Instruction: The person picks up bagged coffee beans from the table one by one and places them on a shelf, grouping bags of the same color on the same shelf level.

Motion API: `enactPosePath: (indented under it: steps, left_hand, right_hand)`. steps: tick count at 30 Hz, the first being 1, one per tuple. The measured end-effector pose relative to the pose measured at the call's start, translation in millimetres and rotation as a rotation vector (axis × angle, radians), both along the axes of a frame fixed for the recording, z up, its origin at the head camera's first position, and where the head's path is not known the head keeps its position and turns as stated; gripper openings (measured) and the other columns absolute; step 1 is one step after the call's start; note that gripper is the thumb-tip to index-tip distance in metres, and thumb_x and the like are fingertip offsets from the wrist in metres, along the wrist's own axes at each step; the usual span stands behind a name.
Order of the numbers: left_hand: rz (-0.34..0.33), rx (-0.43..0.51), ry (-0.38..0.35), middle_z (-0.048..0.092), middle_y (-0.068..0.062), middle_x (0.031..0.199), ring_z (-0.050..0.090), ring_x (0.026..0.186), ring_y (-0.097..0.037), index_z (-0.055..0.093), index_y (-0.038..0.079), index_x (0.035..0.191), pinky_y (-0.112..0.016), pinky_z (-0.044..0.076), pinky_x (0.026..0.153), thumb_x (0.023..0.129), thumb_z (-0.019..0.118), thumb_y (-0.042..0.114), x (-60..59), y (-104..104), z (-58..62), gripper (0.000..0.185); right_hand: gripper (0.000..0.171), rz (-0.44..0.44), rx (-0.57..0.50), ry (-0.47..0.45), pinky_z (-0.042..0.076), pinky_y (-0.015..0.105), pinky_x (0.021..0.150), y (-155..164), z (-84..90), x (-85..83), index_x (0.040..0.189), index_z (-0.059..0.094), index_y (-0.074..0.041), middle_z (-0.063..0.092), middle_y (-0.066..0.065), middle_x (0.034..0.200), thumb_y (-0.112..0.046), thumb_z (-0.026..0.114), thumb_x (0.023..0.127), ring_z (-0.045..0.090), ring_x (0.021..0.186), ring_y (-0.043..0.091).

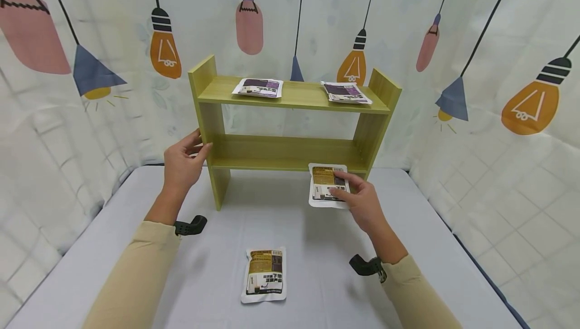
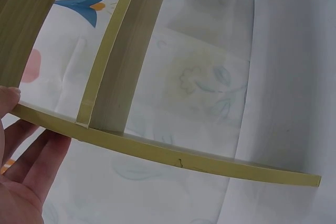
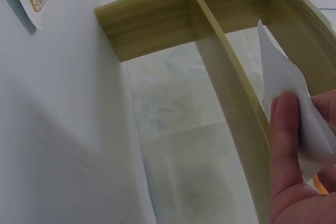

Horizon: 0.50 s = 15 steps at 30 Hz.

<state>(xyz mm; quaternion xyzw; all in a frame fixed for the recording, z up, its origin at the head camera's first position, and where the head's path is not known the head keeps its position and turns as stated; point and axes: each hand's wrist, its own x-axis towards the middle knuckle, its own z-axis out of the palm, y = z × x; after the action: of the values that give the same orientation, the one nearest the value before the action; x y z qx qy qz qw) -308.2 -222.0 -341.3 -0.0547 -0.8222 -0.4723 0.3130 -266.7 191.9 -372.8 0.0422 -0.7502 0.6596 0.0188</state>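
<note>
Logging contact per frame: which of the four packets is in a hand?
The orange-labelled packet at the lower shelf's right end, pinched by the right hand; the others lie untouched.

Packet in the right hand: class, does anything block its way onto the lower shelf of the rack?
Nothing visible does. The packet, pinched by the right hand, sits just in front of the lower shelf, which shows bare wood. The left hand holds the rack's left side, off the path.
</note>
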Motion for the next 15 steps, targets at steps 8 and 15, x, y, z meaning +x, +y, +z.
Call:
enactPosePath:
  steps: [8, 15]
  left_hand:
    - [-0.001, 0.001, 0.004, 0.067, -0.01, 0.138, 0.071, 0.116, -0.034, 0.055, 0.027, 0.149, -0.042, 0.06, 0.093, 0.1, 0.067, 0.031, -0.8, 0.1, -0.6, 0.05]
    - [0.009, 0.003, -0.006, 0.067, -0.009, 0.139, 0.071, 0.117, -0.03, 0.056, 0.026, 0.149, -0.03, 0.06, 0.092, 0.1, 0.066, 0.033, -2.6, -1.1, -1.7, 0.05]
  right_hand:
    - [0.062, 0.071, -0.04, 0.009, 0.058, 0.016, 0.085, 5.4, 4.4, -4.7, 0.146, 0.058, -0.007, 0.04, 0.008, 0.162, -0.001, 0.077, 0.087, 0.05, 0.134, 0.027]
    - [0.072, 0.133, -0.039, -0.003, 0.058, 0.018, 0.086, 9.0, 10.5, -6.2, 0.149, 0.053, -0.007, 0.047, 0.014, 0.154, 0.003, 0.08, 0.083, 0.059, 0.121, 0.021]
